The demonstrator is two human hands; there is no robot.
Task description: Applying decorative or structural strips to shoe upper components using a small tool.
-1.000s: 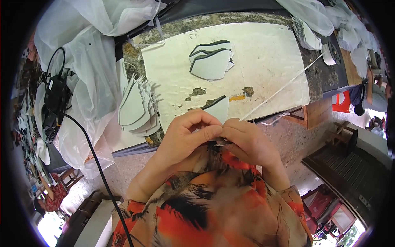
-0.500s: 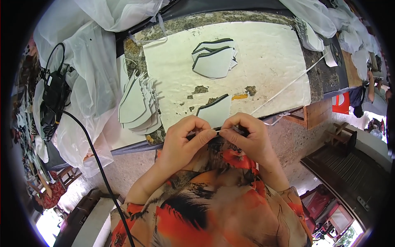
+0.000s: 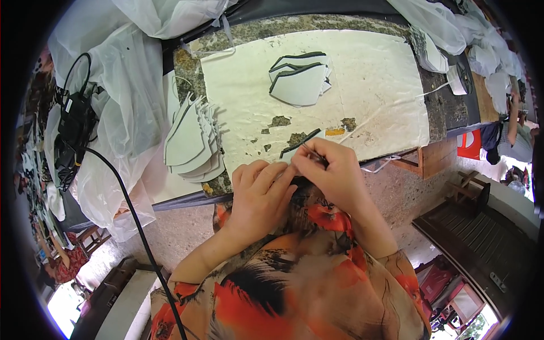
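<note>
While right hand keeps to tight pinch, thumb against forefinger round slim dark object, kind unclear, pale panel lies just past fingertips, on near edge of white sheet, partly hidden. Dark edging slants away rightward; right hand nearer, overlapping it in view. Left hand below, fingers half-curled, contents can't tell.

The panels were white with black edging, as was the nearer piece. The cream sheet showed brown blotches; the bench was mottled grey-brown. The garment mixed red, tan and black in a feathery print; the cable was black, the plastic sheeting milky white.
</note>
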